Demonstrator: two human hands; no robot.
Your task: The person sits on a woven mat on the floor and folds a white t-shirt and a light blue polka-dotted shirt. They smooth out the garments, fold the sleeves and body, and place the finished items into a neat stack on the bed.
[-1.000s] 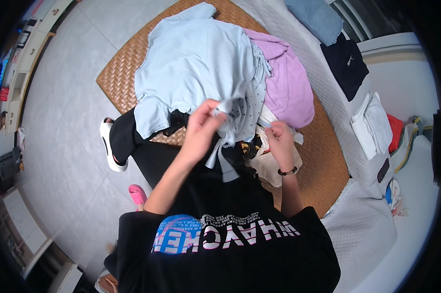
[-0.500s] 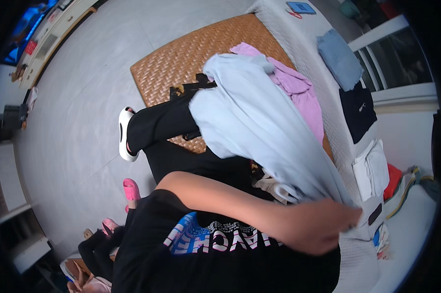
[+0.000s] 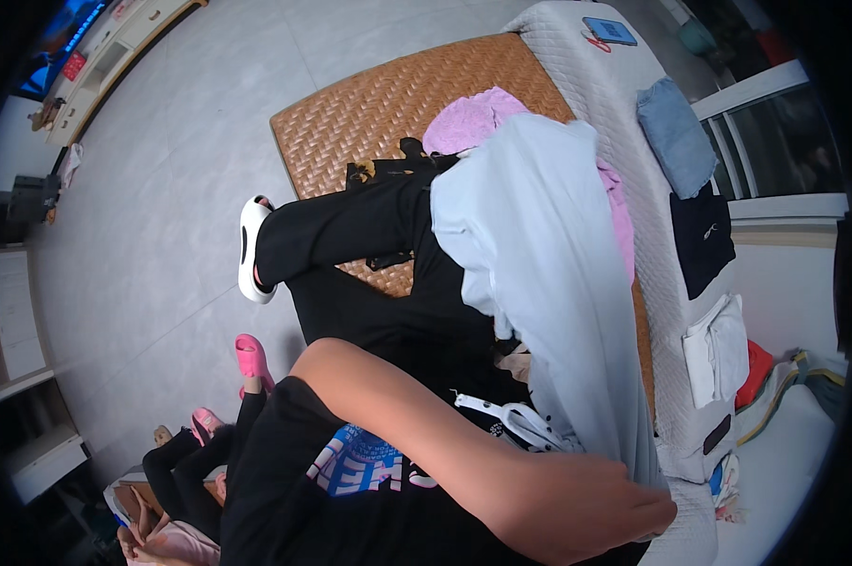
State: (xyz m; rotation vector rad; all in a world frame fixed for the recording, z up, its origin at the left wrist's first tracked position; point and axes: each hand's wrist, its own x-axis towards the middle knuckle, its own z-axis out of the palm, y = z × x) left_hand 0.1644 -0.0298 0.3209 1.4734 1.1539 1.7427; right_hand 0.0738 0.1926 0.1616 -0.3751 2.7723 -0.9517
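A pale blue garment [image 3: 534,226] of soft cloth, its exact kind unclear, hangs stretched from its near end across my lap to the far side. My left hand [image 3: 605,509] reaches over to the right, fingers closed around the gathered near end. Beside the hand, a white strap or cord [image 3: 525,422] with dark dots dangles from the cloth. My right hand does not show. Beneath the blue cloth lies a pink garment [image 3: 468,121], partly covered. A black cloth with a yellow pattern [image 3: 365,173] lies next to my black-trousered leg [image 3: 341,231].
I sit on a woven brown mat [image 3: 369,108] over a white quilted sofa [image 3: 603,85]. Along its right side lie folded denim [image 3: 676,137], a folded black garment [image 3: 701,241] and folded white clothes [image 3: 714,349]. A tablet-like blue thing [image 3: 610,30] lies far off. Another person [image 3: 176,538] sits lower left.
The pale blue garment has swung right, baring more of the pink one at its far end. My left hand has come lower and nearer, and the white strap shows more fully.
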